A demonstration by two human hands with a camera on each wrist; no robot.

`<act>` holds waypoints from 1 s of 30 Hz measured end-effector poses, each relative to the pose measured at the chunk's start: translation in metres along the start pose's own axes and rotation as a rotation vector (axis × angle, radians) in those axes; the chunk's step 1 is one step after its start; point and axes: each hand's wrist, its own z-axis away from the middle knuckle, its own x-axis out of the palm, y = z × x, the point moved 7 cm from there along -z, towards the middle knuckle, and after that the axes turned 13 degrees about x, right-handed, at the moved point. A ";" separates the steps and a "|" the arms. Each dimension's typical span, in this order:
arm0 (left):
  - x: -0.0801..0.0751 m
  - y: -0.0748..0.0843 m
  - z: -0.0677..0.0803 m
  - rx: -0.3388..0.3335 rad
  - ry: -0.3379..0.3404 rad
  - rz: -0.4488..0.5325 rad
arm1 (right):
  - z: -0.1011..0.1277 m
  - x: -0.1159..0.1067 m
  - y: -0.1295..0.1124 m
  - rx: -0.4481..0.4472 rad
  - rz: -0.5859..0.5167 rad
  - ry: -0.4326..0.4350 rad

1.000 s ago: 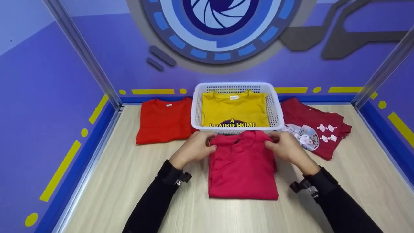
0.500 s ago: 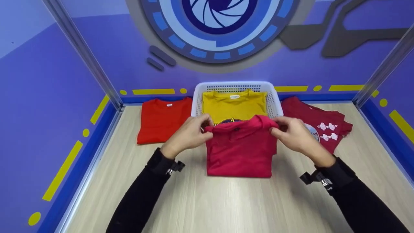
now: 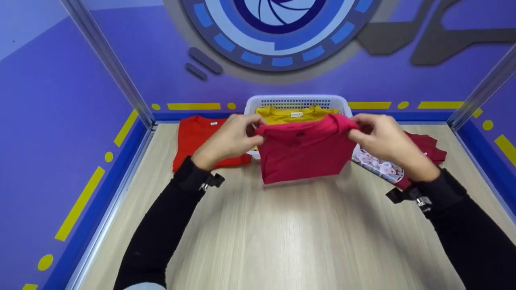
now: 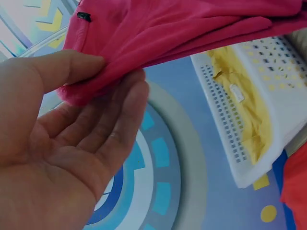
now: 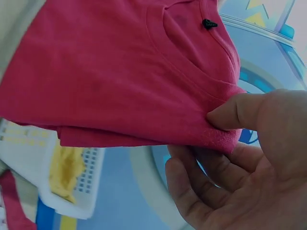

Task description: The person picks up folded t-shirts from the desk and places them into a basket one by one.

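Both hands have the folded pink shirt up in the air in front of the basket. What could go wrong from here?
1. The folded pink shirt hangs only from thumb-and-finger pinches of the left hand and right hand at its top corners; its free lower layers could sag open and spoil the fold.
2. The white basket already holds a yellow shirt; a trailing hem might catch on the near rim.
3. The dark red printed shirt lies under the right forearm and could get dragged.
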 end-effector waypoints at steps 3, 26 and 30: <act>-0.009 0.001 -0.012 0.004 0.012 0.019 | -0.006 -0.010 -0.004 0.006 0.002 0.029; 0.005 -0.086 -0.099 -0.192 -0.063 -0.217 | -0.129 0.030 0.012 0.158 0.206 -0.059; 0.012 -0.100 -0.103 -0.239 -0.060 -0.196 | -0.138 0.041 0.018 0.135 0.228 -0.037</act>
